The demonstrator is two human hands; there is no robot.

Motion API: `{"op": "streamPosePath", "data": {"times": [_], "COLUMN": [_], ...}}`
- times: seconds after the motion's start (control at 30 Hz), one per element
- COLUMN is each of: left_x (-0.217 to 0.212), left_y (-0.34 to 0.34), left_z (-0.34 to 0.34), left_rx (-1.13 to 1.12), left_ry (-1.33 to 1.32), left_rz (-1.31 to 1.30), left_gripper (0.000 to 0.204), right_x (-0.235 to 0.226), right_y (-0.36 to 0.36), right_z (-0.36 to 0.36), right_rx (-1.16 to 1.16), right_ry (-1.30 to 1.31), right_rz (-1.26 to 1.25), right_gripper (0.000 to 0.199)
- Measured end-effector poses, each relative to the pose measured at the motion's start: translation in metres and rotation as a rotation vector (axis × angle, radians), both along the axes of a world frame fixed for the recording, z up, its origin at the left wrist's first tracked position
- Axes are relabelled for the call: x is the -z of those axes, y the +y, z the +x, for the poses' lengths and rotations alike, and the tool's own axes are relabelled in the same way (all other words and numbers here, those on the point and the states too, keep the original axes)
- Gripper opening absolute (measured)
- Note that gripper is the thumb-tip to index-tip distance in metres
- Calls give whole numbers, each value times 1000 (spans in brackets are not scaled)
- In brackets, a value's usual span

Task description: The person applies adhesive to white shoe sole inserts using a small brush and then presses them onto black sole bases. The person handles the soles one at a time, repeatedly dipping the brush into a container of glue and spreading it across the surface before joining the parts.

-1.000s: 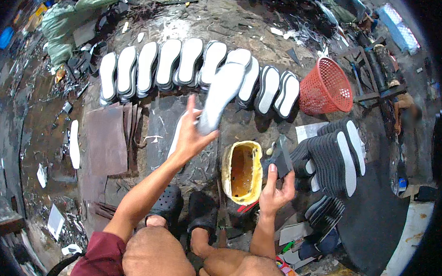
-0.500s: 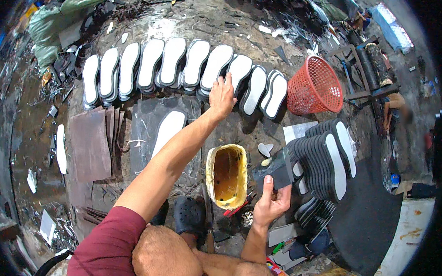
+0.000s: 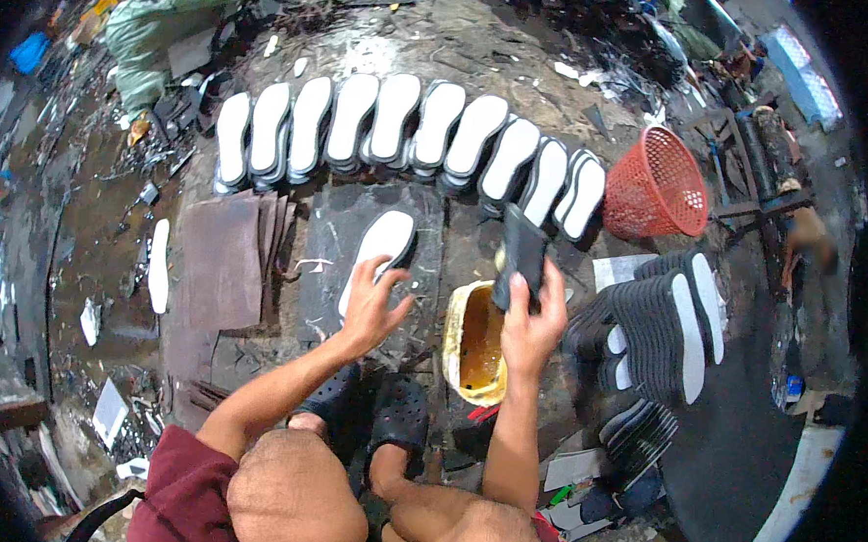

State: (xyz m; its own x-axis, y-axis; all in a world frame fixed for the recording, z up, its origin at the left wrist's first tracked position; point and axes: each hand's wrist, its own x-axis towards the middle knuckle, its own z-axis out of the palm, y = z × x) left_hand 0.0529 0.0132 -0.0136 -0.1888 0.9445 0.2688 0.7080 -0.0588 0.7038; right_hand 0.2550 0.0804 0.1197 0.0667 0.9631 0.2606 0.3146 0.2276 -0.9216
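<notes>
1. Currently my right hand (image 3: 534, 320) grips a dark slab (image 3: 521, 256), thumb on its near face, slab tilted up.
2. Slab overlaps the far right rim of the yellow tub (image 3: 454, 343); can't tell if they touch. Amber liquid (image 3: 478, 360) inside.
3. My left hand (image 3: 377, 307) grasps nothing, fingers spread, over the near part of a white sole (image 3: 389, 233); contact unclear.
4. Sole lies on a dark board (image 3: 333, 215), left of the tub.
5. Brown sheets (image 3: 221, 260) left of the board.
6. White-topped stacks (image 3: 353, 118) stand in an arc beyond, red basket (image 3: 644, 194) at its right end.
7. Grey-black piles (image 3: 637, 331) right of my right hand.
</notes>
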Motion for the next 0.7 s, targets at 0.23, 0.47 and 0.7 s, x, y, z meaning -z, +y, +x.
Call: {"op": "streamPosePath", "data": {"times": [0.23,0.47,0.7], "left_x": [38,41,1], "left_y": [-84,-81,-90], "left_z": [-42,-41,-67], "left_rx": [-135,-108,-295], "left_ry": [-14,-68,-13], "left_rz": [-183,-90,-78], "left_gripper": [52,46,31], "right_x": [80,133,119], "right_y": [78,105,19], "right_z": [-116,-148,-161], "right_rx": [-282,-488,-841], "right_ry": [-511,-956,-1130], "right_rz": [-233,263,321], "right_gripper": [48,32,28]}}
